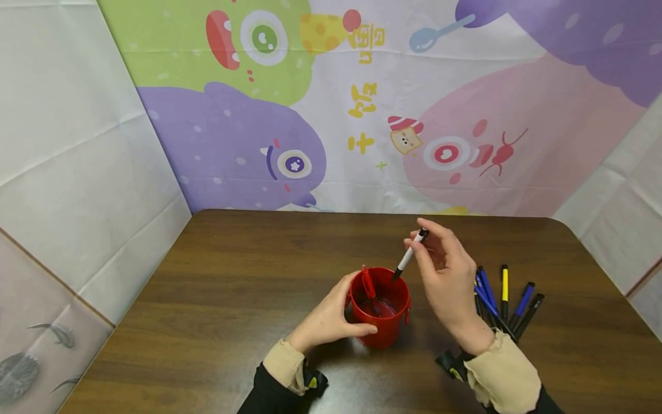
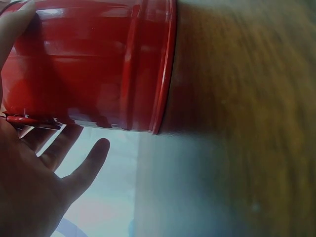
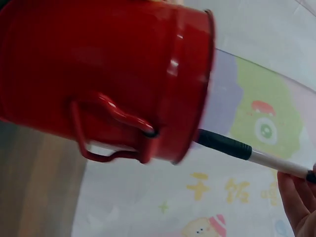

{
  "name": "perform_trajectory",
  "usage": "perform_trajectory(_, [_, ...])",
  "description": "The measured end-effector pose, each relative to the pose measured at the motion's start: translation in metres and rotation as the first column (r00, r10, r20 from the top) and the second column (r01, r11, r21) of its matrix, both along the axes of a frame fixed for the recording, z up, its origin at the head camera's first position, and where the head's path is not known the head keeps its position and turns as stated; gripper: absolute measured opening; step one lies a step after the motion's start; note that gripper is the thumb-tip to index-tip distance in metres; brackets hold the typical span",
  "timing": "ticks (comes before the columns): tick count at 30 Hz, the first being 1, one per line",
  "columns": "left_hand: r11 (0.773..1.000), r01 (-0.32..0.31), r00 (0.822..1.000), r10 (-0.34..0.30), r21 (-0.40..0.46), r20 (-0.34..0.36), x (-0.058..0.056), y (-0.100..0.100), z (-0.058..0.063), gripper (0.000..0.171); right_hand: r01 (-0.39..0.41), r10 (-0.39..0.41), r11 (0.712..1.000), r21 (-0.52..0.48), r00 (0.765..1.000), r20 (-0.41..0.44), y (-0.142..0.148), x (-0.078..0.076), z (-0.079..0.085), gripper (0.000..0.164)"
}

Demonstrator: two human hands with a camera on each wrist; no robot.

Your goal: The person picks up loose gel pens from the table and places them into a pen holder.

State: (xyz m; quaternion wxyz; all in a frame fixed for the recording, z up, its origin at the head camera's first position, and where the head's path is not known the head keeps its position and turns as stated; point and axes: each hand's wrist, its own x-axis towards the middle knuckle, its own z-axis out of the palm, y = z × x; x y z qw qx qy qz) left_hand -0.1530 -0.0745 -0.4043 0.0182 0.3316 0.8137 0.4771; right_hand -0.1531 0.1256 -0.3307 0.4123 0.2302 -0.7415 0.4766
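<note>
My left hand (image 1: 327, 317) holds a small red bucket (image 1: 381, 330), its thumb at the near side and its fingers round the left. Inside, a slim red stick-like piece (image 1: 368, 283) leans against the wall. In the left wrist view the bucket's smooth side (image 2: 89, 64) fills the upper left. My right hand (image 1: 449, 282) pinches a white marker (image 1: 407, 258) with black ends, tilted with its lower end over the bucket's opening. The right wrist view shows the marker's black end (image 3: 224, 144) at the bucket's rim and a wire side handle (image 3: 116, 126).
Several blue, black and yellow markers (image 1: 504, 287) lie in a bunch right of my right hand, partly hidden by that wrist. The brown wooden table (image 1: 217, 299) meets a cartoon-printed cloth (image 1: 357, 190) at the back. White cloth panels (image 1: 77, 132) stand at both sides.
</note>
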Motion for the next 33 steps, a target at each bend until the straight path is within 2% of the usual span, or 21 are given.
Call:
perform_trajectory(6, [1.0,0.007,1.0,-0.007,0.008,-0.004,0.0,0.0,-0.001,0.084,-0.044,0.036,0.996,0.075,0.993,0.11,0.002,-0.005,-0.017,0.039])
perform_trajectory(13, [1.0,0.002,1.0,-0.002,-0.003,-0.026,-0.02,-0.001,-0.037,0.09,-0.079,0.042,0.987,0.141,0.968,0.246,0.001,-0.011,-0.031,0.029])
perform_trajectory(19, [1.0,0.0,1.0,0.0,-0.011,-0.028,-0.02,-0.002,-0.039,0.09,-0.11,0.041,0.98,0.167,0.929,0.369,-0.002,-0.014,-0.042,0.023])
perform_trajectory(24, [1.0,-0.005,1.0,0.004,-0.018,-0.027,-0.018,-0.002,-0.038,0.089,-0.133,0.049,0.975,0.176,0.909,0.414,-0.005,-0.016,-0.051,0.021])
perform_trajectory(29, [1.0,-0.017,1.0,0.017,-0.024,-0.019,-0.017,-0.002,-0.037,0.09,-0.142,0.049,0.973,0.183,0.897,0.44,-0.01,-0.018,-0.059,0.021])
perform_trajectory(33, [0.999,-0.022,0.999,0.021,-0.032,-0.025,-0.017,-0.002,-0.037,0.091,-0.143,0.048,0.97,0.195,0.904,0.425,-0.013,-0.018,-0.062,0.021])
